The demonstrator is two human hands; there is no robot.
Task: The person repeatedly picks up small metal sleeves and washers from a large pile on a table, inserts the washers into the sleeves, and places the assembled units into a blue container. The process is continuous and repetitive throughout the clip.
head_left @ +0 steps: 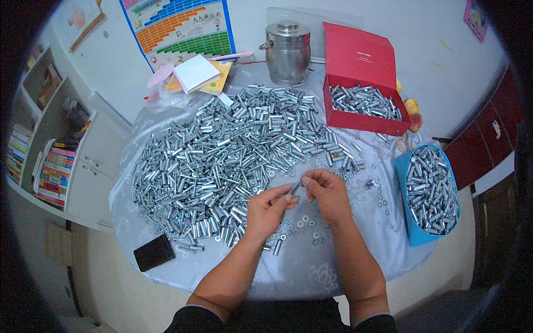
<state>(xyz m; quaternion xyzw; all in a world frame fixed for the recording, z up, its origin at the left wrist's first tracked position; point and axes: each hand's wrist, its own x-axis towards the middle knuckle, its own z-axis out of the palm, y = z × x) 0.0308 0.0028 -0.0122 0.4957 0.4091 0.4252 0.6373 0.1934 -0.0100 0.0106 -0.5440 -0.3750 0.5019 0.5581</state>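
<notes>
The cloth-covered table (311, 266) lay heaped with metal sleeves (233, 155) just beyond our hands. Our left hand (267, 211) and right hand (327, 194) met, fingertips of both pinched shut on one small bolt (295, 187), loose washers (302, 225) beneath.

Head-worn fisheye, steeply down, close over table (355, 261)

Shiny metal sleeves (222, 155) heap on a glossy, patterned cloth (311, 272); the polished steel pot (287, 51) gleams beside a matt red cardboard box (363, 119).

The small metal piece (295, 187) pinched between both hands is mostly hidden by fingertips, too small to identify.
</notes>
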